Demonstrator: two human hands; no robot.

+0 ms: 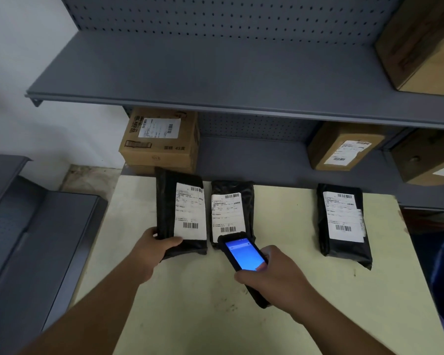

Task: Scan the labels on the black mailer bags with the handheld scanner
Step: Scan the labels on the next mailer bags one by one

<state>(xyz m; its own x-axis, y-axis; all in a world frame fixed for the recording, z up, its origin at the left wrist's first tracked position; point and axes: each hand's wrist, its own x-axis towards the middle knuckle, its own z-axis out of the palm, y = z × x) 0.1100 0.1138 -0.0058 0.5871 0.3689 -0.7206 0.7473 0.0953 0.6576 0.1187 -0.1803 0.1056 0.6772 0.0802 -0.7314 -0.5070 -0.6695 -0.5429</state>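
While the scanner (244, 254), gripped by the right hand (274, 280), hides the middle bag's (232, 187) lower edge, the left hand (151, 248) clasps another bag (167, 201).

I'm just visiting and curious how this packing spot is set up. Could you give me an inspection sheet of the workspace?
Surface: pale yellow table, scuffed.
Job's things: three black mailer bags, left bag, middle bag, right bag, labels up; handheld scanner, screen lit.
Clutter: nothing seen.
Grippers: left hand grips the left bag's lower corner; right hand holds the scanner over the middle bag.
Cables: nothing seen.
Surroundings: grey shelf; cardboard boxes beneath.
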